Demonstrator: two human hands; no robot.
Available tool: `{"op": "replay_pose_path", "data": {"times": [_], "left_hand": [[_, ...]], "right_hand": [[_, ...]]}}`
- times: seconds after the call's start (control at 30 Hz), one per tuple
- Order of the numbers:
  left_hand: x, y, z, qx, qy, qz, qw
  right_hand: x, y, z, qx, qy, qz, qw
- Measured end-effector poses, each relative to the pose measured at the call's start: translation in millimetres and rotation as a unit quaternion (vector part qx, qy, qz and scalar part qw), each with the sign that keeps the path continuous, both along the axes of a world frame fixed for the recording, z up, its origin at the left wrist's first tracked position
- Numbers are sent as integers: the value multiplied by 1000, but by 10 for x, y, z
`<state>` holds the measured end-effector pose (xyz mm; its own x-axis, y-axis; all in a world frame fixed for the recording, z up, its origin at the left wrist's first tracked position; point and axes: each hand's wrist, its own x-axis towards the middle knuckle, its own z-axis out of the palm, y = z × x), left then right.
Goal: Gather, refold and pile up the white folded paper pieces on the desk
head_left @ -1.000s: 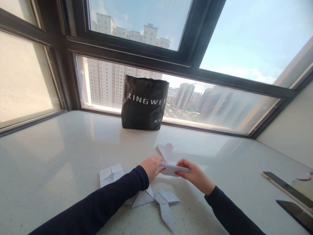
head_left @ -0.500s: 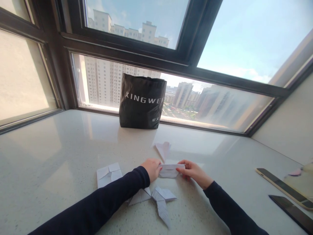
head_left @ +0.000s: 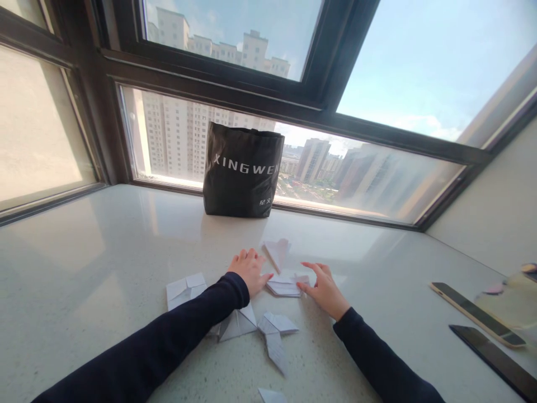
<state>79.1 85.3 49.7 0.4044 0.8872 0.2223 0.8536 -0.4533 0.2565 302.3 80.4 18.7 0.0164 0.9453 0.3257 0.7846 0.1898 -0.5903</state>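
A folded white paper piece point(head_left: 287, 284) lies flat on the pale stone sill point(head_left: 104, 263) between my hands. My left hand point(head_left: 250, 270) rests at its left edge with fingers stretched flat on the sill. My right hand point(head_left: 321, 288) touches its right edge, fingers spread, thumb and forefinger on the paper. Neither hand grips it. Both arms wear dark sleeves.
A black bag point(head_left: 243, 170) with white lettering stands by the window. More folded paper shapes lie around: one behind point(head_left: 277, 250), one at the left point(head_left: 184, 288), two by my left forearm point(head_left: 237, 324) point(head_left: 274, 333). Two dark phones point(head_left: 476, 314) point(head_left: 499, 361) lie at the right.
The paper piece was held up between both hands; now it lies on the sill and both hands have opened onto it. The view has shifted slightly.
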Motion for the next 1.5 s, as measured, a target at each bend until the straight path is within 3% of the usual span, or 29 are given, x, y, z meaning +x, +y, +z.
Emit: {"op": "replay_pose_path", "data": {"times": [0.13,0.23,0.4,0.5,0.63,0.73,0.9,1.03,1.23,1.37,1.5], "left_hand": [[-359,22,155,7,-15,9,1000],[-600,-42,165,-1,-21,-1,1000],[-777,-291,-8,-16,-27,-17,999],[-834,-401,-85,4,-60,-17,998],[-872,-472,-95,35,-117,-36,992],[-867,-525,-89,28,-102,-57,993],[-896,-615,-61,19,9,-20,1000],[-906,-655,-25,4,75,-17,997],[-914,-653,-15,-76,109,-71,989],[-997,-621,208,-61,59,-79,993],[-1051,-574,476,-36,-101,-2,994]], "right_hand": [[-25,-34,203,38,-4,4,999],[-150,-149,399,73,-27,28,997],[-566,-530,444,-71,-150,187,968],[-762,-667,420,-105,-180,189,960],[-927,-634,541,-135,-41,176,974],[-1048,-589,574,-134,72,203,967],[-1199,-627,318,-57,214,218,950],[-1219,-628,156,-94,296,188,932],[-1189,-547,133,-115,376,196,898],[-1172,-525,122,-123,402,194,887],[-1161,-528,169,-106,387,203,893]]}}
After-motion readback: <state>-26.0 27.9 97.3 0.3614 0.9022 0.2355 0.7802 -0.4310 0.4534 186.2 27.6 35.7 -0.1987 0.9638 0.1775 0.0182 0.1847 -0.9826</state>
